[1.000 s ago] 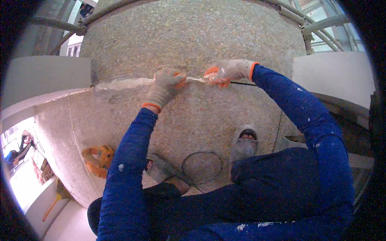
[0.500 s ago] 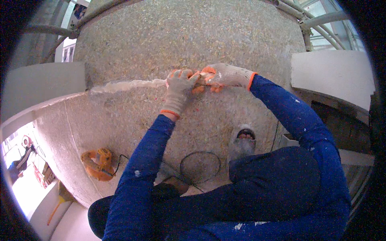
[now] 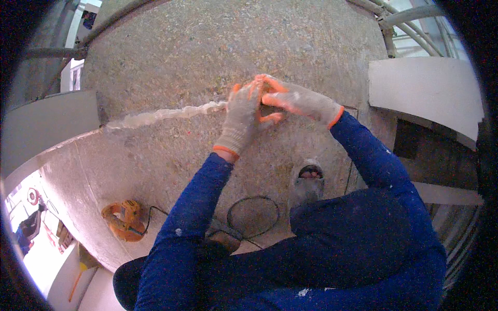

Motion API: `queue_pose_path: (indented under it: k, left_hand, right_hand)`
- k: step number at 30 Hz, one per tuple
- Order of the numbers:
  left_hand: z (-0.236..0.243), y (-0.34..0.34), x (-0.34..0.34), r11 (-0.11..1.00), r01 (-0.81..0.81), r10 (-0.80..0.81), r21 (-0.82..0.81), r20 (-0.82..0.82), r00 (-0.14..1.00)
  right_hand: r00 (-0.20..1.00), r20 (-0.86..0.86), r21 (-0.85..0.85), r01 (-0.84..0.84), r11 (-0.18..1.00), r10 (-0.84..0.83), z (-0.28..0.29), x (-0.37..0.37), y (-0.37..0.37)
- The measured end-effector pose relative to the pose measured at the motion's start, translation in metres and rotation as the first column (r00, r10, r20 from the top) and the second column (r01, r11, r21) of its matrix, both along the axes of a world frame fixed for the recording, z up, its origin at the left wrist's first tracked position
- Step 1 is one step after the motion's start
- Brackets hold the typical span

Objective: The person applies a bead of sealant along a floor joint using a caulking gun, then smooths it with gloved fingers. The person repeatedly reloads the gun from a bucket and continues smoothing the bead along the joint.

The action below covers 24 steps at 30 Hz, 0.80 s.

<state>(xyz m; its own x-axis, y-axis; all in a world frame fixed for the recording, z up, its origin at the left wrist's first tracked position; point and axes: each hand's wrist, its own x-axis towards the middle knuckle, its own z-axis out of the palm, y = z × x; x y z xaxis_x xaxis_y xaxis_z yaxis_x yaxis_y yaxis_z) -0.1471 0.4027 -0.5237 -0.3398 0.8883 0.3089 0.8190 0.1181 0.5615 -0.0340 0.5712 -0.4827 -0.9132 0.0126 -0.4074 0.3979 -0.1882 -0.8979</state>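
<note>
My left hand [image 3: 238, 116], in a pale knit glove with orange on the fingers, bends its fingers over something hidden at the right end of a ragged white strip [image 3: 166, 114], which runs along a seam in the speckled board [image 3: 233, 41]. Close against it, my right hand [image 3: 303, 103], gloved alike, has its fingertips at the left fingers, blurred; what lies between them I cannot make out. Below them are my slippered foot [image 3: 306, 189], a loop of black cable [image 3: 254, 197] and, to the left, an orange power tool [image 3: 122, 220] with a cord.
Metal scaffold tubes [image 3: 410, 15] stand at both upper corners. White panels flank the board, one at right [image 3: 420, 93], another at left [image 3: 46, 124]. A bright drop with small, indistinct objects shows past the board's edge at lower left, and a dark recess [image 3: 425, 150] below the right panel.
My left hand has moved rightward along the seam to meet my right hand, leaving more white strip uncovered. The fingers of both are now bunched together, slightly higher. The view has shifted a little.
</note>
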Motion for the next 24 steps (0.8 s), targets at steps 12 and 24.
queue_pose_path:
  k: [12, 24]
  left_hand:
    - [-0.012, -0.014, -0.001, 0.995, 0.07, -0.076, 0.067, 0.088, 0.993]
    - [0.002, -0.039, -0.063, 0.934, 0.066, -0.092, -0.352, -0.058, 0.994]
  right_hand:
    - [0.948, 0.116, 0.136, 0.281, 0.95, -0.297, 0.037, 0.051, 0.032]
    - [0.993, -0.118, 0.966, 0.108, 0.233, 0.026, 0.0, 0.003, -0.056]
